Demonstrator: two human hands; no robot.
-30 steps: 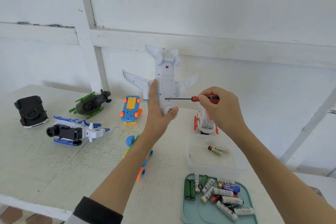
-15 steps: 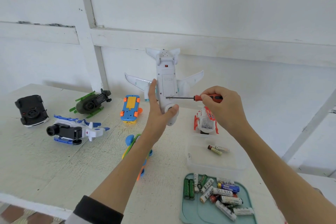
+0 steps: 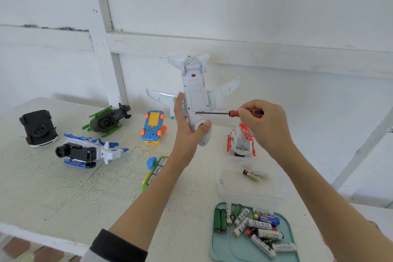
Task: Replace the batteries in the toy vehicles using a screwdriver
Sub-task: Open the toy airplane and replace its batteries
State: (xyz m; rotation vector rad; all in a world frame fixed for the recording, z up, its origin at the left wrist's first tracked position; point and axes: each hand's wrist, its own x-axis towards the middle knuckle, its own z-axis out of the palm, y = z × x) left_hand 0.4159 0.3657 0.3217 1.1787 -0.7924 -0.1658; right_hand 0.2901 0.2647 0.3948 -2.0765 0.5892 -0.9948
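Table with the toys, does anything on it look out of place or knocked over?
Nothing looks spilled or broken. Several toys lie belly-up, such as the blue and orange car and the black car, which fits battery work. Loose batteries stay inside the teal tray.

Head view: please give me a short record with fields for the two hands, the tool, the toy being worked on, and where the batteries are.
left hand: left hand holds the white toy plane off the table, belly toward the camera, thumb near its nose
right hand: right hand grips the screwdriver by its red handle
tool tip: at the lower edge of the plane's battery cover
battery cover: on the plane, closed
batteries: many loose in the green tray; two in the clear box
other toys: several lying on the table
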